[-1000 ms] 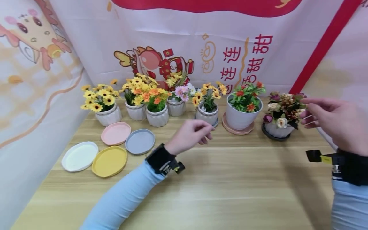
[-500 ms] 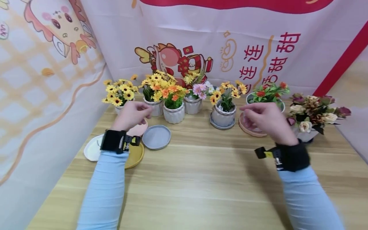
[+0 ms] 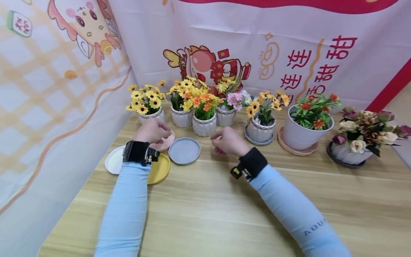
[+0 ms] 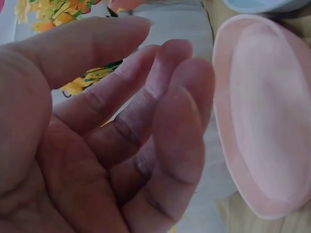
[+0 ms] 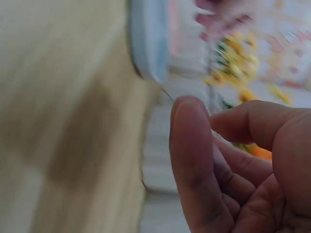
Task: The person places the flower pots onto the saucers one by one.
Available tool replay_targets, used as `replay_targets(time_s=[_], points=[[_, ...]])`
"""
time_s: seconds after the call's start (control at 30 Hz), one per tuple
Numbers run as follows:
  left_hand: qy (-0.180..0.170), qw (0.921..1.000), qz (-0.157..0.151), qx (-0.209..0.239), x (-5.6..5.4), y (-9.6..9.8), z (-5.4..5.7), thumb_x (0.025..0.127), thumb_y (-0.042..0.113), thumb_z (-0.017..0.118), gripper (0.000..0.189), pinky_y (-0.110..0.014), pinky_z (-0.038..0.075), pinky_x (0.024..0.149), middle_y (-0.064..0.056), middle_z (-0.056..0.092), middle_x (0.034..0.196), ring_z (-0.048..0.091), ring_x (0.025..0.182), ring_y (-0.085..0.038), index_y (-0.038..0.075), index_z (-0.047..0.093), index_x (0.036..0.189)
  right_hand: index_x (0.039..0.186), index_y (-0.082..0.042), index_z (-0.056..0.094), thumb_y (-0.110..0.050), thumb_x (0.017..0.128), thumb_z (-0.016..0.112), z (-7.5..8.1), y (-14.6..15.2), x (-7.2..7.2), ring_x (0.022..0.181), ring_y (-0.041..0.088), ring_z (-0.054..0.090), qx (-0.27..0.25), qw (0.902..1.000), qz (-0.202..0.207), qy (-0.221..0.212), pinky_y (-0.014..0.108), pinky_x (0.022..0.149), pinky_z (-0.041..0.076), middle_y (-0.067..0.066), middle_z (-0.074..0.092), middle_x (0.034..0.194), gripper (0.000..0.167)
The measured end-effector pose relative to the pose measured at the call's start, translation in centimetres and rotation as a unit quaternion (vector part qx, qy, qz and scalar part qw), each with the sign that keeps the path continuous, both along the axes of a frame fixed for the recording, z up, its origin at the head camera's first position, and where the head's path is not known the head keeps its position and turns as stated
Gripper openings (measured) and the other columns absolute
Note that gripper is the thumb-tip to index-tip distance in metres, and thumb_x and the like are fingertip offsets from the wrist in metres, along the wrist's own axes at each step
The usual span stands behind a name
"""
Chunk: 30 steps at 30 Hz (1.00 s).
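Note:
My left hand [image 3: 151, 131], fingers loosely bent and holding nothing, hovers over the pink saucer [image 3: 168, 141] in front of the pot of yellow daisies [image 3: 148, 101]. In the left wrist view the pink saucer [image 4: 272, 111] lies just beyond the fingertips. My right hand [image 3: 228, 141] is in the air to the right of the grey saucer [image 3: 184, 151], in front of the pot with orange flowers [image 3: 204, 125]. Its thumb and index finger come close together with nothing between them in the right wrist view. The yellow saucer [image 3: 160, 169] and white saucer [image 3: 113, 160] are partly hidden by the left wrist.
Further pots stand along the back. On the right, a sunflower pot [image 3: 260, 131] sits on a grey saucer, a larger white pot [image 3: 306, 134] on a pink one and a rose pot [image 3: 351, 153] on a dark one. A printed cloth [image 3: 257, 21] hangs behind.
My right hand has swept left from beside the rose pot to near the grey saucer. My left hand has moved left to the pink saucer. The head view has turned left.

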<state>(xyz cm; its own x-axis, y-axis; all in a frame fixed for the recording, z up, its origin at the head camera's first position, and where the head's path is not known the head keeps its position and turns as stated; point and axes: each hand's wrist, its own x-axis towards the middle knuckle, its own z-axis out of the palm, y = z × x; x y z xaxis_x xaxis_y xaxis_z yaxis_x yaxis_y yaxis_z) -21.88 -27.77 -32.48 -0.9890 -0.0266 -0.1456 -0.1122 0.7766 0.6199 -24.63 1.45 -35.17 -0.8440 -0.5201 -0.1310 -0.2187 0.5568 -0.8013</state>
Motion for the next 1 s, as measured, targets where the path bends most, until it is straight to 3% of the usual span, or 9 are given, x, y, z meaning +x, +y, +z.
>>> replay_targets(time_s=[0.13, 0.27, 0.33, 0.43, 0.53, 0.7, 0.87, 1.0], points=[[-0.007, 0.9999, -0.011, 0.0, -0.4, 0.6, -0.3, 0.092, 0.017, 0.068, 0.024, -0.028, 0.055, 0.062, -0.015, 0.071, 0.099, 0.065, 0.07, -0.021, 0.0, 0.072, 0.108, 0.121, 0.004, 0.065, -0.013, 0.096, 0.06, -1.1, -2.7, -0.3, 0.055, 0.019, 0.066, 0.064, 0.9979, -0.002, 0.008, 0.029, 0.053, 0.056, 0.008, 0.069, 0.065, 0.03], [-0.011, 0.9999, -0.012, -0.005, -0.4, 0.8, -0.3, 0.092, 0.017, 0.067, 0.025, -0.028, 0.055, 0.062, -0.016, 0.071, 0.101, 0.065, 0.07, -0.021, 0.0, 0.071, 0.11, 0.1, 0.002, 0.071, -0.015, 0.095, 0.061, -1.7, -4.7, -0.2, 0.045, 0.014, 0.058, 0.123, 0.99, 0.018, 0.067, 0.024, 0.046, 0.046, 0.004, 0.063, 0.057, 0.021], [-0.014, 0.9998, -0.014, -0.004, -0.4, 0.8, -0.3, 0.092, 0.016, 0.067, 0.025, -0.028, 0.055, 0.063, -0.016, 0.07, 0.102, 0.065, 0.071, -0.021, -0.001, 0.071, 0.111, 0.093, 0.001, 0.072, -0.012, 0.094, 0.062, -1.9, -5.4, -0.2, 0.043, 0.013, 0.055, 0.135, 0.9863, 0.025, 0.092, 0.024, 0.044, 0.043, 0.004, 0.062, 0.06, 0.016], [-0.021, 0.9996, -0.019, 0.002, -0.4, 1.0, -0.1, 0.093, 0.016, 0.066, 0.026, -0.029, 0.055, 0.065, -0.018, 0.069, 0.106, 0.065, 0.074, -0.022, -0.002, 0.07, 0.112, 0.099, -0.001, 0.074, -0.005, 0.091, 0.061, -2.2, -6.0, -0.2, 0.043, 0.012, 0.054, 0.133, 0.9854, 0.025, 0.104, 0.024, 0.044, 0.044, 0.006, 0.067, 0.071, 0.015], [-0.028, 0.9994, -0.022, 0.004, -0.3, 1.1, 0.1, 0.093, 0.016, 0.066, 0.027, -0.029, 0.055, 0.066, -0.018, 0.068, 0.108, 0.065, 0.076, -0.022, -0.002, 0.069, 0.113, 0.11, -0.002, 0.072, -0.001, 0.09, 0.06, -2.5, -6.3, -0.3, 0.043, 0.011, 0.057, 0.123, 0.9874, 0.018, 0.098, 0.024, 0.044, 0.049, 0.007, 0.07, 0.086, 0.023], [-0.029, 0.9992, -0.028, -0.003, -0.2, 1.4, 0.3, 0.094, 0.018, 0.065, 0.027, -0.029, 0.054, 0.065, -0.017, 0.07, 0.105, 0.066, 0.073, -0.021, -0.001, 0.069, 0.112, 0.111, -0.003, 0.071, -0.001, 0.091, 0.058, -2.7, -5.9, -0.5, 0.044, 0.012, 0.06, 0.113, 0.9906, 0.016, 0.075, 0.025, 0.043, 0.052, 0.008, 0.069, 0.09, 0.024], [-0.021, 0.999, -0.039, -0.011, -0.2, 2.1, 0.6, 0.095, 0.019, 0.065, 0.024, -0.03, 0.053, 0.066, -0.014, 0.071, 0.097, 0.066, 0.069, -0.019, 0.001, 0.07, 0.11, 0.122, -0.002, 0.067, -0.001, 0.091, 0.059, -2.3, -4.4, -0.5, 0.046, 0.013, 0.061, 0.111, 0.993, -0.008, 0.04, 0.025, 0.044, 0.052, 0.009, 0.069, 0.092, 0.032], [-0.001, 0.9966, -0.076, -0.033, -0.3, 3.4, 0.7, 0.097, 0.019, 0.061, 0.025, -0.032, 0.053, 0.07, -0.013, 0.072, 0.09, 0.066, 0.068, -0.02, 0.0, 0.072, 0.109, 0.125, -0.001, 0.064, 0.0, 0.09, 0.059, -1.4, -2.3, -0.3, 0.046, 0.013, 0.059, 0.108, 0.9933, -0.032, 0.026, 0.024, 0.043, 0.05, 0.012, 0.068, 0.096, 0.036]])
